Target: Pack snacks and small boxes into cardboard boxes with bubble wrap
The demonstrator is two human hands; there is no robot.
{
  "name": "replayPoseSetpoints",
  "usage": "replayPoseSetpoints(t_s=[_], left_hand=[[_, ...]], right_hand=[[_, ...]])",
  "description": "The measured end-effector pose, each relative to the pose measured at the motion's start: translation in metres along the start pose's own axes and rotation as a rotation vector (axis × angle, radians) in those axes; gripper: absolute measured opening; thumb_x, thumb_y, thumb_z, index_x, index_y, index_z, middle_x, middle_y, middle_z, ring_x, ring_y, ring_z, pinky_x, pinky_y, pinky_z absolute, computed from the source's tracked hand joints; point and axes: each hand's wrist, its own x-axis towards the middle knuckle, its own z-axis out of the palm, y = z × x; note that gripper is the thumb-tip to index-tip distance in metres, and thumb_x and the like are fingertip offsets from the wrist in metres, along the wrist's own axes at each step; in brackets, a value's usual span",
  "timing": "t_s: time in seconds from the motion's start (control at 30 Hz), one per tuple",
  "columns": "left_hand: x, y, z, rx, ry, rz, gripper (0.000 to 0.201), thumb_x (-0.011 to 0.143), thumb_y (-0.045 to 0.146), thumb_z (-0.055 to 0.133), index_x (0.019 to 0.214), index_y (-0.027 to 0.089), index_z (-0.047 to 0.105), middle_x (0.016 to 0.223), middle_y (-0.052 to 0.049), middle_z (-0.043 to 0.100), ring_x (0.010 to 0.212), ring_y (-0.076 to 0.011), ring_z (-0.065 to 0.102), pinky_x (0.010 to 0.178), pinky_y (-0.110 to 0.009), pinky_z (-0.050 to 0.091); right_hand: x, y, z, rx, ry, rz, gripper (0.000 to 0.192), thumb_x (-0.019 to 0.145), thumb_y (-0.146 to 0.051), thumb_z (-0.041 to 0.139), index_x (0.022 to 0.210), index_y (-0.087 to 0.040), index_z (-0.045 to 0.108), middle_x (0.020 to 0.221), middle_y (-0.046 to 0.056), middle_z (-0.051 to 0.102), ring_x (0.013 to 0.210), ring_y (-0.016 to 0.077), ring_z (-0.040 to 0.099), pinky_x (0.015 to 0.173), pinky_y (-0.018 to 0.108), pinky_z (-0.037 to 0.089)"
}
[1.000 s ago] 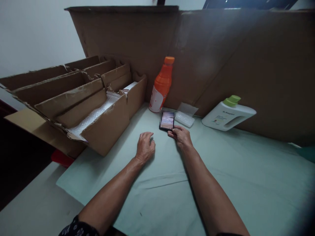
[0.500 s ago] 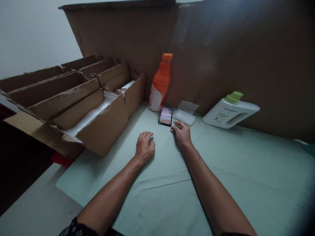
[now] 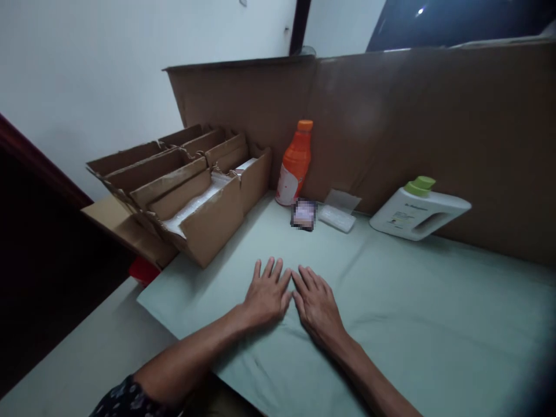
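Note:
Both hands lie palm down on the pale green cloth (image 3: 243, 266) over the table, side by side with their fingertips close together. My left hand (image 3: 267, 295) has its fingers spread and holds nothing. My right hand (image 3: 319, 304) rests flat with fingers stretched forward, also holding nothing. Beyond them lies a phone (image 3: 303, 215), its screen blurred out. Just right of the phone is a small clear plastic packet (image 3: 337, 218) with a raised flap. An orange bottle (image 3: 296, 165) with an orange cap stands behind the phone.
A cardboard box with dividers (image 3: 217, 226) stands at the left, bubble-wrapped items (image 3: 200, 202) in its near compartments. A white jug with a green cap (image 3: 419, 211) leans at the back right against a tall cardboard panel (image 3: 478, 127). Something red (image 3: 143, 270) shows below the box.
Both hands have drawn back toward me and flattened onto the cloth, the right one moving away from the phone and packet. The view has tilted up, showing more wall.

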Motion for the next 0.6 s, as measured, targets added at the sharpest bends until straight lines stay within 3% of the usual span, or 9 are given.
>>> replayPoseSetpoints(t_s=[0.07,0.1,0.17,0.23,0.27,0.33,0.4,0.5,0.6], left_hand=[[-0.039,-0.008,-0.018,-0.045,0.059,0.116,0.062,0.092,0.038,0.058,0.151,0.025,0.045,0.154,-0.017,0.048,0.145,-0.0354,0.042,0.117,-0.062,0.034],[-0.056,-0.014,-0.034,-0.04,0.181,0.102,0.059,0.091,0.035,0.059,0.148,0.027,0.048,0.151,-0.016,0.051,0.142,-0.0336,0.046,0.115,-0.059,0.038],[-0.081,-0.031,-0.077,0.065,0.569,-0.051,0.049,0.091,0.027,0.057,0.14,0.027,0.055,0.152,-0.016,0.048,0.146,-0.0336,0.04,0.117,-0.058,0.036],[-0.09,-0.052,-0.126,0.218,0.823,-0.199,0.051,0.09,0.026,0.062,0.14,0.024,0.054,0.157,-0.015,0.04,0.153,-0.0352,0.027,0.123,-0.059,0.025],[-0.09,-0.062,-0.148,0.285,0.888,-0.254,0.055,0.089,0.028,0.064,0.142,0.021,0.051,0.159,-0.017,0.038,0.153,-0.037,0.023,0.123,-0.06,0.022],[-0.081,-0.081,-0.178,0.317,0.87,-0.327,0.052,0.089,0.033,0.063,0.138,0.017,0.054,0.149,-0.019,0.05,0.146,-0.0381,0.035,0.12,-0.06,0.027],[-0.068,-0.098,-0.189,0.282,0.758,-0.402,0.039,0.088,0.037,0.059,0.12,0.016,0.064,0.127,-0.018,0.064,0.13,-0.0385,0.051,0.112,-0.059,0.037],[-0.053,-0.111,-0.185,0.188,0.622,-0.449,0.026,0.082,0.04,0.055,0.091,0.019,0.067,0.101,-0.013,0.068,0.105,-0.0347,0.06,0.097,-0.052,0.047],[-0.052,-0.104,-0.176,0.082,0.623,-0.354,0.024,0.08,0.041,0.053,0.082,0.021,0.065,0.093,-0.009,0.066,0.096,-0.0299,0.061,0.088,-0.044,0.051]], right_hand=[[-0.019,-0.008,-0.005,0.021,0.009,-0.058,0.045,0.1,-0.026,0.04,0.14,-0.018,0.06,0.149,0.014,0.055,0.139,0.0303,0.047,0.113,0.048,0.035],[-0.025,-0.012,-0.008,0.035,0.0,-0.077,0.046,0.1,-0.026,0.04,0.14,-0.018,0.06,0.15,0.014,0.055,0.139,0.0306,0.047,0.112,0.049,0.035],[-0.033,-0.018,-0.014,0.066,-0.034,-0.091,0.046,0.098,-0.025,0.042,0.14,-0.018,0.061,0.149,0.014,0.055,0.138,0.0308,0.048,0.111,0.049,0.037],[-0.032,-0.023,-0.02,0.095,-0.069,-0.075,0.045,0.097,-0.025,0.044,0.138,-0.019,0.062,0.148,0.014,0.057,0.136,0.0308,0.051,0.11,0.049,0.039],[-0.031,-0.024,-0.023,0.106,-0.084,-0.057,0.045,0.096,-0.024,0.045,0.137,-0.019,0.063,0.147,0.014,0.057,0.135,0.0307,0.051,0.11,0.048,0.04],[-0.027,-0.027,-0.029,0.127,-0.108,-0.026,0.043,0.096,-0.024,0.048,0.135,-0.019,0.064,0.146,0.014,0.058,0.134,0.0307,0.052,0.109,0.048,0.041],[-0.024,-0.029,-0.035,0.148,-0.13,-0.007,0.041,0.096,-0.023,0.051,0.134,-0.02,0.065,0.146,0.014,0.059,0.134,0.0307,0.052,0.11,0.048,0.041],[-0.023,-0.03,-0.04,0.195,-0.156,0.008,0.04,0.095,-0.021,0.053,0.133,-0.018,0.065,0.146,0.016,0.058,0.137,0.0313,0.051,0.112,0.049,0.041],[-0.023,-0.024,-0.04,0.302,-0.143,0.04,0.038,0.093,-0.02,0.055,0.129,-0.015,0.067,0.144,0.017,0.059,0.136,0.0308,0.052,0.111,0.05,0.043]])
